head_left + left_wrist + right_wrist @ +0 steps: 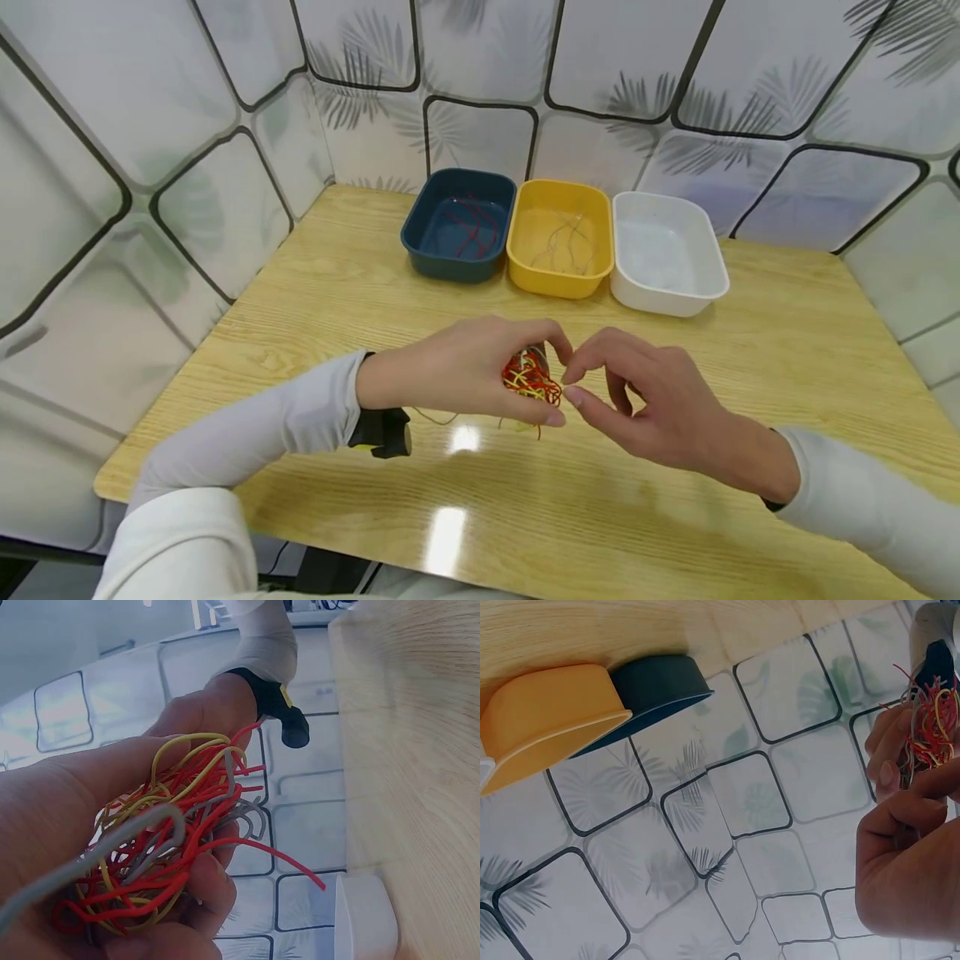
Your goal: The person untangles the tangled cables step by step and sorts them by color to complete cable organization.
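My left hand [468,367] grips a tangled bundle of thin wires [531,379], red, yellow and grey, above the table. Ends stick out on several sides, and in the left wrist view a grey wire [90,862] juts close to the camera. The right hand [667,400] comes in from the right with bent fingers, thumb tip and forefinger tip right at the bundle's edge beside a red strand. I cannot tell whether they pinch a wire. In the right wrist view the wire bundle [934,727] appears just beyond the right hand [911,870], which partly covers it.
Three bins stand in a row along the back: a dark blue one [450,267] with red wires inside, a yellow one [558,286] with thin pale wires, and a white one [667,302]. Patterned walls enclose the wooden table [322,275] behind and at the sides.
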The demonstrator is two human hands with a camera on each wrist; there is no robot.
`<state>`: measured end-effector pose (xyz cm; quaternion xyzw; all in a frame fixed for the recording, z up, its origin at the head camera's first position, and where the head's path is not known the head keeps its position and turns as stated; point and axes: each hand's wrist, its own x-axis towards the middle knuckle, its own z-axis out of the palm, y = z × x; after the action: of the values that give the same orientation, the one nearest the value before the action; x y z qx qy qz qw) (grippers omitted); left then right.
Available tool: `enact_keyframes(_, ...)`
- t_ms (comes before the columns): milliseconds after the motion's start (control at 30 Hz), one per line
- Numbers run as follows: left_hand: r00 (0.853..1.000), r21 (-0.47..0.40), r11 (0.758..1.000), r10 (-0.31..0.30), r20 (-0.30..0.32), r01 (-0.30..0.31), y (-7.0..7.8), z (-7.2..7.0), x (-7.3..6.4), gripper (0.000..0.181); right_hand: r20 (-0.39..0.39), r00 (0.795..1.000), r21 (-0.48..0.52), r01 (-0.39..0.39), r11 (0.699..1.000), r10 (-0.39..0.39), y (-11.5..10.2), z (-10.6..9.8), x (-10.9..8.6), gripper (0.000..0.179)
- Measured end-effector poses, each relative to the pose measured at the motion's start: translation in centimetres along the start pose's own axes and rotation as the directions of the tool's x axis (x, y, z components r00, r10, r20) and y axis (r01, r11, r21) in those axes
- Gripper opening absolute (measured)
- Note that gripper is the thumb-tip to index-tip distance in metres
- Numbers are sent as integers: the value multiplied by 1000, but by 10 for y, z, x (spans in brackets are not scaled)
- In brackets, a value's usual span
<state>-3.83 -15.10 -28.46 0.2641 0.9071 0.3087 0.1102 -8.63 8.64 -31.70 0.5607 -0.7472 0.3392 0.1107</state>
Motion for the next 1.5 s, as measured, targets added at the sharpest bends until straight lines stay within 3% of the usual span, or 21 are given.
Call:
enact_keyframes(133,1000,18,1000,23,-6,-23,1,2,3,42,20,1000,19,-6,1000,5,0,0,2,17)
enact_keyframes(267,1000,41,999,30,-4,-30,3,6,7,46,-14,1000,91,0,996,1,3,2,5,19)
enact_keyframes(433,1000,86,996,22,9,-23,5,10,9,47,-8,1000,140,30,990,-29,7,4,7,7)
enact_keyframes(500,1000,115,993,28,4,-29,5,11,9,39,33,999,167,5,986,-10,8,4,6,5)
enact_keyframes(700,996,103,991,85,-23,-82,0,13,10,22,129,986,232,-137,963,109,6,2,4,30)
enact_keyframes(900,993,64,991,117,-17,-116,-5,13,9,16,81,992,217,-110,970,94,9,2,3,28)
enact_keyframes(1100,995,64,993,96,3,-96,-9,10,4,18,28,997,235,-74,969,70,11,1,0,24)
enact_keyframes(1333,998,-19,998,57,13,-57,-16,9,-2,20,-1,999,269,-39,962,41,12,-2,-4,22)
enact_keyframes(1500,995,-64,993,95,-8,-95,-18,7,-4,20,-63,998,301,-1,954,21,12,-4,-6,21)
